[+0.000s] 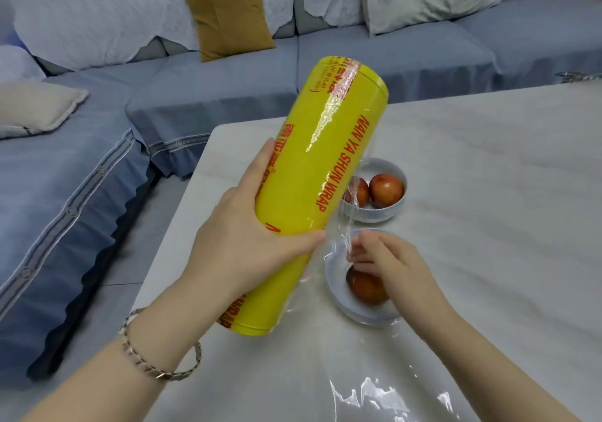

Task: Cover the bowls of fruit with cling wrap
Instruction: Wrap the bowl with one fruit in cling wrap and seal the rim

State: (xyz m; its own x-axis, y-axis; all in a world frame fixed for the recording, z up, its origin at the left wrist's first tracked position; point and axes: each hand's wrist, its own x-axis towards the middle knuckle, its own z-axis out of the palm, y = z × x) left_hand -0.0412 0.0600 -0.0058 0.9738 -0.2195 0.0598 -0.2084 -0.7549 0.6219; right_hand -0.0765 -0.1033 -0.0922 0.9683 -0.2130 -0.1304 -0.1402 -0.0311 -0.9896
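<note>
While the left hand (247, 242) wraps its fingers and thumb round the lower half of the yellow cling wrap roll (322, 174), it holds the roll tilted at frame centre, its top end toward the upper right. The right hand (387, 262) is low over the near bowl (335, 278), fingertips pinching a strand of film (350, 226) that runs off the roll.

The far bowl (374, 216) sits just behind the near one, both close to the table's (488, 193) left edge; open tabletop stretches right. More loose film lies at bottom centre.

Counts: one roll, two bowls, three fruits seen – two in the far bowl, one in the near bowl.
</note>
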